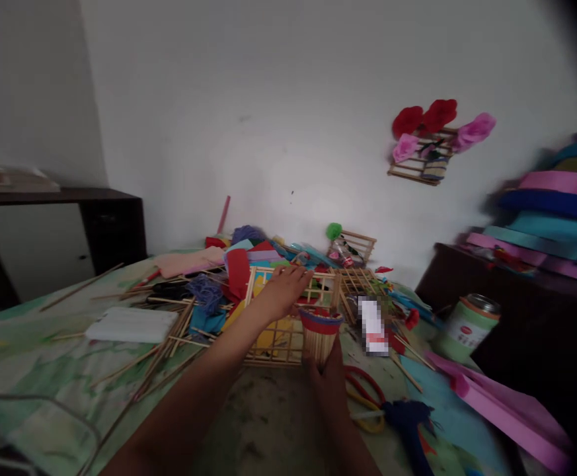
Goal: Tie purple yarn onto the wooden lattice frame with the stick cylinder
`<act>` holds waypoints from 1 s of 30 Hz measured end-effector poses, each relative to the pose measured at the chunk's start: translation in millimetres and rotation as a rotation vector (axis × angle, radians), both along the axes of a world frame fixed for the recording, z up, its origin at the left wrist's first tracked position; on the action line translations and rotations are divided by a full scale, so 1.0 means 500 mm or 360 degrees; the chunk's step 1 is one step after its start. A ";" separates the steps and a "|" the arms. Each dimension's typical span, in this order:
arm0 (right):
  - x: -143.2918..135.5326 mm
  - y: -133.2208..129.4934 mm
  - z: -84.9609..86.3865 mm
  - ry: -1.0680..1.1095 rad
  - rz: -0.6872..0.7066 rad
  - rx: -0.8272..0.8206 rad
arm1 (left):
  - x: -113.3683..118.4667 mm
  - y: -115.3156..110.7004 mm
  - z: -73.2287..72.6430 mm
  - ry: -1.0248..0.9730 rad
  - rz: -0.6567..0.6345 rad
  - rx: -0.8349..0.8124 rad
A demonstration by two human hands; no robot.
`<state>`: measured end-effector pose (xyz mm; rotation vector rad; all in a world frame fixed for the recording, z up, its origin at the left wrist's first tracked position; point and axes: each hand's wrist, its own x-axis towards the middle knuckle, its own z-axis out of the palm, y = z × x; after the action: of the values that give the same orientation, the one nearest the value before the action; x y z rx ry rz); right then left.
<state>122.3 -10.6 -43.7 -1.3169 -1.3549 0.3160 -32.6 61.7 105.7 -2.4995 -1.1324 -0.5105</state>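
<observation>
My left hand (285, 289) reaches over the upper part of a wooden-stick lattice frame (273, 360), its fingers bent across the top bars and closed on it. The frame is tilted up from the table, its lower edge near the tabletop. My right hand (326, 377) is wrapped round the lower part of a small cone-shaped stick basket (319, 340), banded with red and blue yarn at the rim. This basket is held against the right side of the frame. Whether the two are joined, I cannot tell.
Scissors (367, 400) and a blue glue gun (410, 420) lie at the right. Behind them stands a green jar (468, 327). Left are loose sticks (156, 367), a white packet (132, 325) and purple yarn (205, 292). A flower-decorated lattice (422, 149) hangs on the wall.
</observation>
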 end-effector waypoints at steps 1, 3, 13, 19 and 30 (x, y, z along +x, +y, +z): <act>0.000 -0.001 0.003 0.0010 0.0016 -0.0013 | 0.001 0.001 0.000 0.0001 0.0008 0.0000; 0.002 -0.001 0.009 0.0020 0.0043 -0.0032 | 0.003 0.002 -0.001 0.0003 0.0019 0.0006; 0.012 0.008 0.018 0.0004 0.0161 0.0023 | 0.006 -0.002 -0.001 -0.0009 0.0038 0.0039; 0.010 0.006 0.017 0.0017 0.0142 -0.0027 | 0.005 0.001 -0.002 -0.0005 0.0042 0.0080; 0.005 0.002 0.011 -0.0004 0.0040 -0.0014 | -0.006 0.007 0.006 0.0004 -0.0028 0.0006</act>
<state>124.8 -9.9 -38.3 -1.3089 -1.3742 0.3380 -35.4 65.3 108.7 -2.5084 -1.1081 -0.5140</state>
